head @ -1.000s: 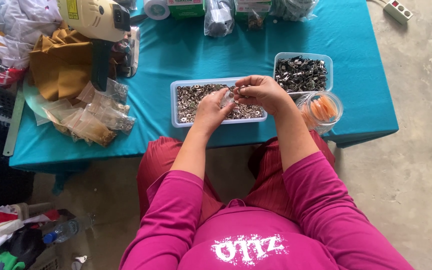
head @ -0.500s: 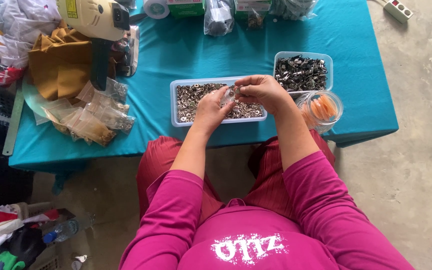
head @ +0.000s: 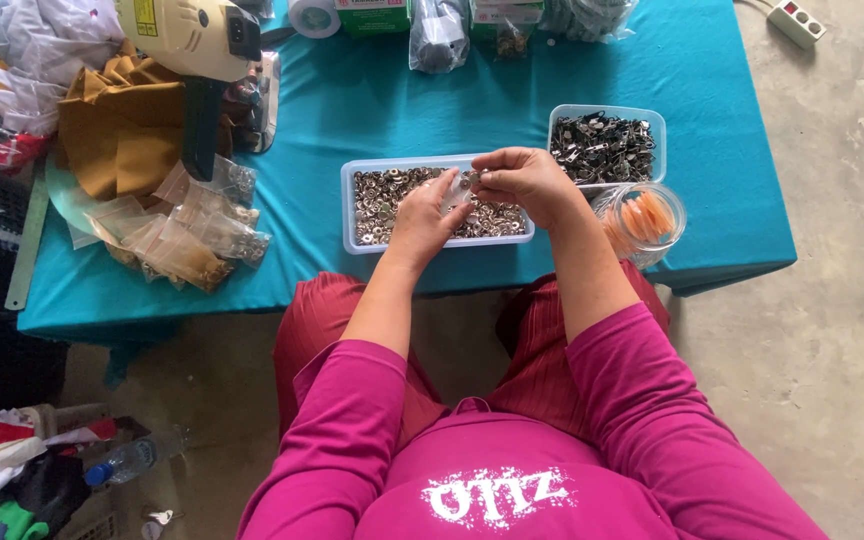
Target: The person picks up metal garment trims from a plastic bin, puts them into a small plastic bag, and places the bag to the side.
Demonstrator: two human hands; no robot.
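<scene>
**Both hands meet over the tray of metal rings**

Here the two hands come together above the long clear tray (head: 352, 210), which lies with its long axis running nine o'clock to three o'clock on the teal table (head: 372, 100). The left hand (head: 427, 215) reaches in from six o'clock, fingers pointing toward one o'clock; the right hand (head: 524, 180) sits just at its two o'clock, curled over and pointing back toward nine. Between the fingertips is a small silvery piece (head: 469, 180), pinched from both sides, so both hands are closed on it. It is too small to tell its exact shape; it glints like the rings below.

That piece sits right above the tray's middle, nearer the far rim than the near one. The right hand covers more of it; the left thumb and forefinger close on it from the lower left.

The tray itself is heaped with small silver metal rings (head: 387, 195), shiny and loose. At two o'clock from the hands stands a second clear tray (head: 657, 125) full of dark metal clips, apart from the first. At three o'clock, just beside the right wrist, is a round clear tub (head: 677, 205) with orange pieces in it. Well off at nine o'clock lie clear plastic bags (head: 187, 235) and folded tan cloth (head: 117, 130).
</scene>
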